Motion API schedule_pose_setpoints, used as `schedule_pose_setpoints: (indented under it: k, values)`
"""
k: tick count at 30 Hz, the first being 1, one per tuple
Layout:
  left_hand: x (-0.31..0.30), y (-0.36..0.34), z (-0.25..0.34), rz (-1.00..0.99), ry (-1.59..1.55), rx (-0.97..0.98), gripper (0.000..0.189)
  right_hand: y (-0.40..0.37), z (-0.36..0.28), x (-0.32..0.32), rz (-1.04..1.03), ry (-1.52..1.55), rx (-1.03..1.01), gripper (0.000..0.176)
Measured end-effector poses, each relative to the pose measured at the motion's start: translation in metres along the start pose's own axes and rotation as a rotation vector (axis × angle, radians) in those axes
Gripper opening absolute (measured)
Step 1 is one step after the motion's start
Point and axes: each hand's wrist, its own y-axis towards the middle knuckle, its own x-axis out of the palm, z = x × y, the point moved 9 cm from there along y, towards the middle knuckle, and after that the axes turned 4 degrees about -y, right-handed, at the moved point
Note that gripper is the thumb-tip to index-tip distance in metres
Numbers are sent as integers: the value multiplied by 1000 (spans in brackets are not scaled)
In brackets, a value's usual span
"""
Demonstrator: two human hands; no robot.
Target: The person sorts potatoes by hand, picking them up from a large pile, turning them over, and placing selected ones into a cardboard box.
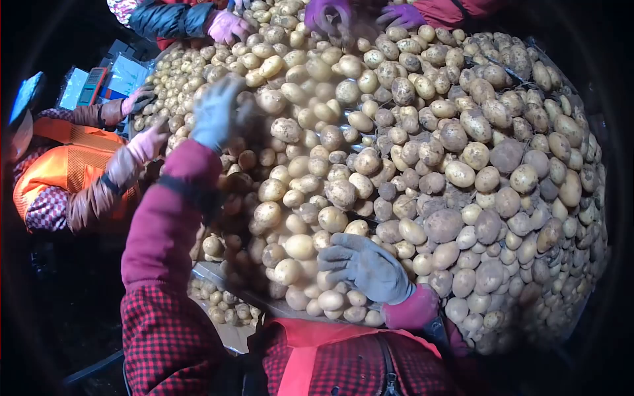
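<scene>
The right hand [366, 267], in a grey glove, is lying flat at six o'clock on the potatoes [422, 145], fingers spread and gripping nothing. The left hand [214, 112], gloved alike, is hovering at ten o'clock above the heap. It is blurred, so I cannot tell whether it is clasping anything. The potatoes are covering the counter [212, 270] from the centre out to three o'clock. At nine o'clock a co-worker's pink-gloved hand [148, 142] is touching the heap's edge, and at twelve o'clock a purple-gloved hand [327, 14] is lying on the potatoes.
</scene>
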Motion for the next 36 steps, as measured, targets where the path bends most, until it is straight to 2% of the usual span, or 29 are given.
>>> schedule_pose_setpoints:
  k: [1,3,5,7,8,9,11,12,13,15,18,19,20,21,23,25,27,29,30,31,33,34,36]
  values:
    - [-15,-9,37,2,-239,132,51,0,-1,3,-14,5,-1,48]
    - [-30,-45,121,-307,-443,329,45,1,-1,4,-39,13,1,47]
    - [-23,-99,162,-428,-430,332,41,2,-3,3,-31,-64,-9,54]
    - [-30,-141,167,-175,-165,389,40,0,-6,12,-49,-169,-64,59]
    - [-33,-148,154,-181,-100,298,43,1,-6,12,1,-192,-41,66]
    - [-40,-153,142,-167,-181,214,36,-1,-6,14,6,-222,-59,65]
    - [-52,-165,121,-182,-154,167,45,-2,-8,16,10,-290,-84,65]
    - [-53,-178,103,-101,-123,180,42,-2,-9,20,-31,-339,-112,63]
    - [-56,-190,94,-102,-41,197,40,-2,-8,17,4,-362,-108,63]
    - [-54,-204,70,-62,-105,51,37,-4,-8,8,80,-398,-108,63]
    - [-45,-194,43,38,-193,25,29,-5,-8,9,132,-428,-89,60]
    - [-41,-184,30,70,-248,17,28,-5,-8,11,92,-416,-97,59]
    - [-49,-178,29,167,-63,69,27,-5,-8,13,54,-404,-108,59]
    - [-46,-171,20,173,-42,99,26,-4,-9,15,16,-392,-124,58]
    - [-42,-163,-4,154,-113,24,27,-4,-9,11,55,-381,-111,58]
    - [-31,-162,-33,184,53,-45,29,-1,-7,6,53,-348,-94,58]
    - [-23,-154,-45,142,61,12,29,0,-6,0,24,-312,-77,59]
    - [-23,-149,-52,134,85,-6,32,-1,-5,-6,93,-326,-39,66]
    - [-21,-147,-58,87,137,-59,37,-1,-3,-7,119,-334,-20,70]
    - [-20,-140,-67,62,249,-89,43,0,-3,-3,107,-315,-33,66]
    - [-19,-131,-88,15,302,-283,46,-1,-7,6,85,-295,-74,57]
    - [-24,-128,-81,48,406,-333,47,-1,-8,10,46,-287,-84,57]
    - [-40,-110,-26,245,263,-66,45,0,-8,14,-25,-258,-109,56]
